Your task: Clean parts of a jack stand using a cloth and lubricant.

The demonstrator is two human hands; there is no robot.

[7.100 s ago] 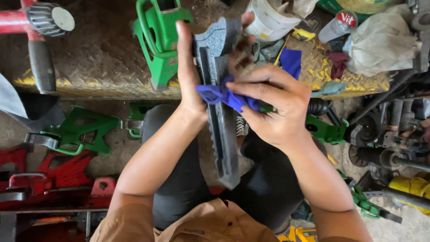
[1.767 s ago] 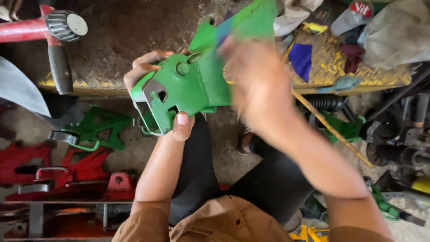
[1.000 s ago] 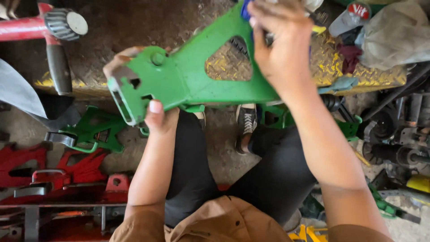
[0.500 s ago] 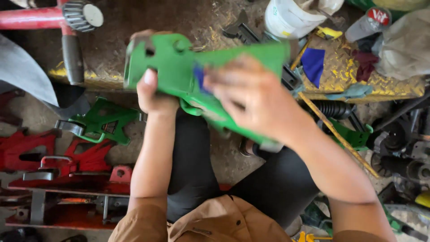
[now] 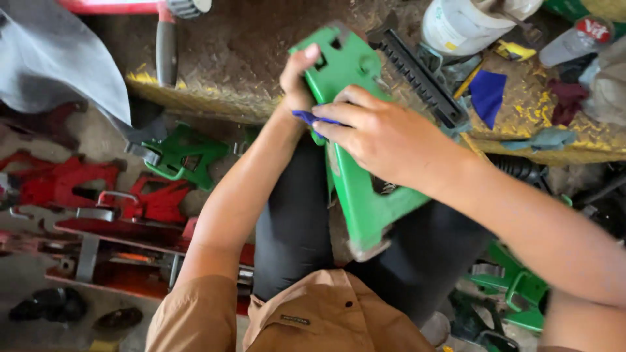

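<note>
The green painted metal bracket (image 5: pixel 355 163) lies at frame centre, its long axis running from upper centre down toward the lap. The left hand (image 5: pixel 297 81) grips its upper end. The right hand (image 5: pixel 378 137) presses a small blue cloth (image 5: pixel 312 118) against its face.

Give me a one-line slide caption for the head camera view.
Left hand steadies green metal bracket; right hand presses blue cloth on it.

This is looking like a metal workshop or repair yard. Painted steel brackets, green (image 5: pixel 182 155) and red (image 5: pixel 62 182), are lying heaped on the dirty floor, a worn yellow checker-plate platform (image 5: pixel 215 98) is bearing a black toothed bar (image 5: pixel 422 78), a white bucket (image 5: pixel 463 23) and rags (image 5: pixel 567 98).
</note>
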